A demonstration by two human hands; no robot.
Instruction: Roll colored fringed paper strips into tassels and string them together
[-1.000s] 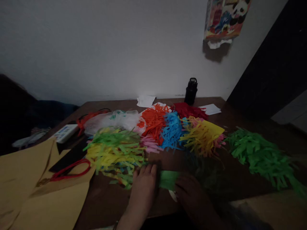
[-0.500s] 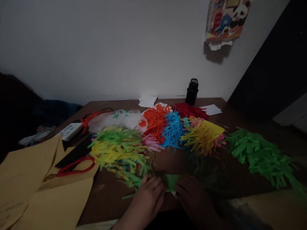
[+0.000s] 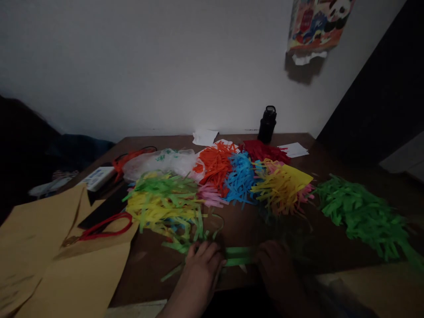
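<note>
Near the table's front edge, a strip of green paper (image 3: pixel 240 261) runs between my two hands, with a narrow slit or gap along it. My left hand (image 3: pixel 204 263) is closed on its left end, fingers curled down. At the right end my right hand (image 3: pixel 273 260) grips the paper, dark and partly lost in shadow. Just beyond my left hand lies a pile of fringed paper (image 3: pixel 165 198) in green and yellow. Loose green strips stick out beside that hand.
Orange (image 3: pixel 215 165), blue (image 3: pixel 241 179) and yellow fringed paper (image 3: pixel 281 183) lies across the middle. Green fringe (image 3: pixel 364 216) is at right. Red-handled scissors (image 3: pixel 106 227) rest on brown paper (image 3: pixel 96 269). A plastic bag (image 3: pixel 162 163) and black bottle (image 3: pixel 267 125) stand farther back.
My hands have moved apart, the right one shifting rightward, so a longer stretch of green paper shows between them. The whole view has shifted slightly.
</note>
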